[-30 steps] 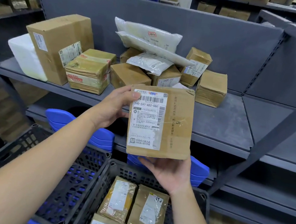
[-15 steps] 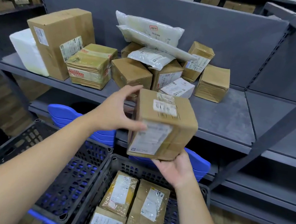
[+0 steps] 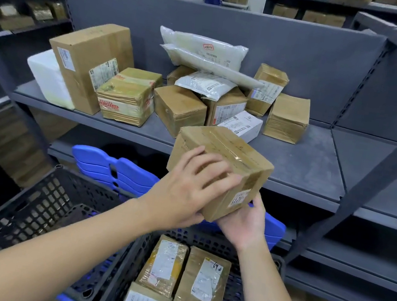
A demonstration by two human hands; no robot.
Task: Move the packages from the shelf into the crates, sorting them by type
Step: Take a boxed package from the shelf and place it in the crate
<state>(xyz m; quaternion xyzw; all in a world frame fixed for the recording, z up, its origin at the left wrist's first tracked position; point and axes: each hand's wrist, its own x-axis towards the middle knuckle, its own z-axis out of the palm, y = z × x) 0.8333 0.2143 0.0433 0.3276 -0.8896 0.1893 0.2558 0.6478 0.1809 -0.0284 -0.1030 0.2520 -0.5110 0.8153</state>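
Head camera, from the bottom edge outward: a dark grey lattice plastic crate (image 3: 241, 300) at lower centre already carries three flat brown taped parcels (image 3: 202, 286), and a second dark lattice crate (image 3: 35, 207) at lower left shows no parcel in the part visible. Above them, at mid-frame, both hands hold a squat brown cardboard box (image 3: 228, 155) in the air, in front of the shelf's edge and higher than the crates. The left hand (image 3: 183, 192) lies over its near face with fingers spread and bent onto the cardboard. The right hand (image 3: 243, 222) cups the lower corner from beneath, thumb against the labelled face, its other fingers hidden. This looks like the carry-and-sort step: next the box wants lowering into the lower-centre crate beside the other brown parcels, wherever floor is free. Beyond, the grey metal shelf (image 3: 302, 164) holds more cardboard boxes (image 3: 177, 110) and white plastic mailer bags (image 3: 203, 47) at upper centre. Label print is too blurred to read, and the crates' near ends are cut off.
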